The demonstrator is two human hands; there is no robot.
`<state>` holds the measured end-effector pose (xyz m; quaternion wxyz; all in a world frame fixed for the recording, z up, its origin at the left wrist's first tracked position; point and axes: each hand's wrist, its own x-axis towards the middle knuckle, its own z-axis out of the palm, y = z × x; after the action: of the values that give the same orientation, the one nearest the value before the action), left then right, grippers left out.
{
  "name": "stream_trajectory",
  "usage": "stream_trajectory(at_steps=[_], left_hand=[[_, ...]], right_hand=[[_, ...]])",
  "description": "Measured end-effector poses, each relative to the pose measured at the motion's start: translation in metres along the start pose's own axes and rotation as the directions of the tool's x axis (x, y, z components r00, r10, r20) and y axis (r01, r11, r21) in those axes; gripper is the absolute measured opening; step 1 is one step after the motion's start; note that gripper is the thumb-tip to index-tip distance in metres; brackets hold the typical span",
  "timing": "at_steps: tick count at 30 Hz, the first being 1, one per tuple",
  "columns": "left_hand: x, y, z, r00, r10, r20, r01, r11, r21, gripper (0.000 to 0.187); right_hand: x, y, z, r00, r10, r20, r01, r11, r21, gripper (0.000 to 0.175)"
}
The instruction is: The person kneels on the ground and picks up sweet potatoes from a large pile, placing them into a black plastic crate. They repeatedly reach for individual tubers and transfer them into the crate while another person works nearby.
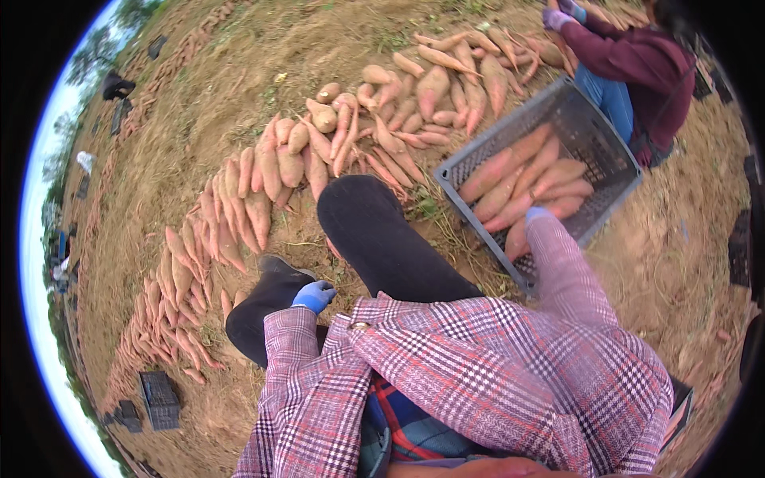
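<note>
My left hand (315, 296), in a blue glove, rests by my left knee with its fingers curled and nothing visible in them. To the right, my right hand (538, 214) reaches into a dark plastic crate (472, 222). Only a bit of its blue glove shows past the sleeve, against the sweet potatoes (559, 174) in the crate. Its fingers are hidden, so a grip cannot be made out. These sweet potatoes lie side by side, mostly lengthwise. Beyond my knees, a long heap of sweet potatoes (291, 166) curves across the soil.
A person (636, 77) in a maroon top and gloves sits just beyond the crate, handling sweet potatoes. Another black crate (160, 399) stands at the lower left. More crates (741, 248) line the right rim. A distant person (116, 86) bends over another row.
</note>
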<state>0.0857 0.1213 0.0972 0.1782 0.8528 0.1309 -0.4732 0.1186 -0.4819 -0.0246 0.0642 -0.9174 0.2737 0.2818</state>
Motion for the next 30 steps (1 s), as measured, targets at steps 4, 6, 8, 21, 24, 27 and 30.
stream_trajectory(at_steps=[4,6,8,21,24,27,30], left_hand=[[-0.005,-0.011,-0.014,0.998,0.052,-0.025,-0.049,0.993,0.106,0.043],[-0.007,-0.014,-0.016,0.996,0.09,-0.024,-0.086,0.989,0.12,0.043],[-0.011,-0.015,-0.016,0.997,0.074,-0.013,-0.072,0.991,0.11,0.042],[-0.023,0.002,-0.025,0.98,0.189,-0.064,-0.182,0.977,0.109,0.043],[-0.033,0.013,-0.041,0.954,0.259,-0.15,-0.262,0.965,0.004,0.044],[-0.048,0.02,-0.066,0.9,0.308,-0.309,-0.334,0.942,-0.036,0.046],[-0.06,0.021,-0.102,0.811,0.306,-0.499,-0.428,0.891,-0.15,0.043]], right_hand=[[-0.009,-0.006,-0.001,0.999,0.022,0.041,-0.019,0.997,-0.072,0.03],[-0.014,-0.007,0.003,0.998,0.031,0.057,-0.026,0.996,-0.087,0.03],[-0.018,-0.006,0.009,0.997,0.039,0.066,-0.032,0.994,-0.102,0.031],[-0.013,0.017,0.028,0.996,0.012,0.084,0.008,0.972,-0.236,0.032],[-0.016,0.007,0.013,0.997,-0.041,0.072,0.059,0.957,-0.283,0.032],[-0.036,-0.03,-0.032,0.992,-0.123,-0.002,0.117,0.951,-0.285,0.032],[-0.084,-0.086,-0.094,0.982,-0.131,-0.135,0.12,0.989,-0.088,0.034]])
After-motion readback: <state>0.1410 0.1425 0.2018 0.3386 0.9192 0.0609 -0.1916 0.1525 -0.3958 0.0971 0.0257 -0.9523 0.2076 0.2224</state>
